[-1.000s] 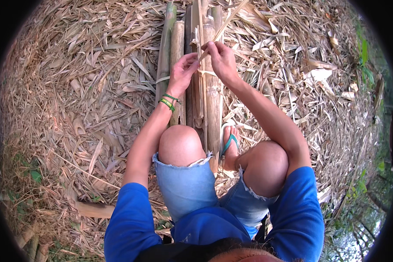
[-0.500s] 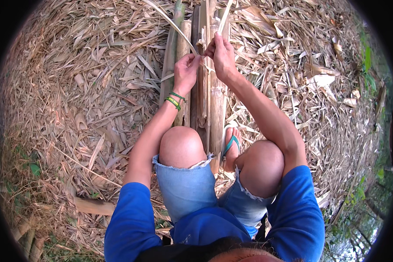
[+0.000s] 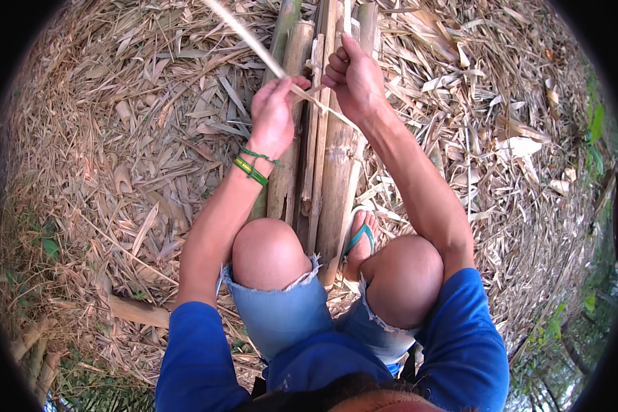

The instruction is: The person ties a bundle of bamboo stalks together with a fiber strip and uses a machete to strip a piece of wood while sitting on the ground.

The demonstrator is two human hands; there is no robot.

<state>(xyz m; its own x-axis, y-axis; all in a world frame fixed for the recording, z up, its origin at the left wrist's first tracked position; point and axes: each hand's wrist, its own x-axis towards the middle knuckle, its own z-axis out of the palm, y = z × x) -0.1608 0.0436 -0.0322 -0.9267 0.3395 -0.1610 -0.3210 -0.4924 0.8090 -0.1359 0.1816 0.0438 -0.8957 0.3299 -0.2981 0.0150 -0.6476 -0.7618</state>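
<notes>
A pale bamboo strip [image 3: 248, 40] is pinched in my left hand [image 3: 273, 113], its long end running up and left. Past my fingers it slants down to the right across a bundle of split bamboo poles [image 3: 340, 154]. My right hand [image 3: 359, 79] is closed to the right, over the bundle, with another pale strip length [image 3: 347, 15] rising from above its thumb. Whether both lengths belong to one strip is hidden by the hand. Both hands are above the bundle, just beyond my knees.
Dry bamboo leaves [image 3: 151, 137] cover the ground on both sides. My sandalled foot [image 3: 361, 240] stands right of the poles, close to their near ends. A cut piece of bamboo [image 3: 137, 311] lies at the lower left, and green plants [image 3: 596, 130] grow at the right edge.
My hands have drawn apart, the left shifting left and the right slightly right and up. The strip now stretches across the poles below my right hand. The whole view has shifted slightly.
</notes>
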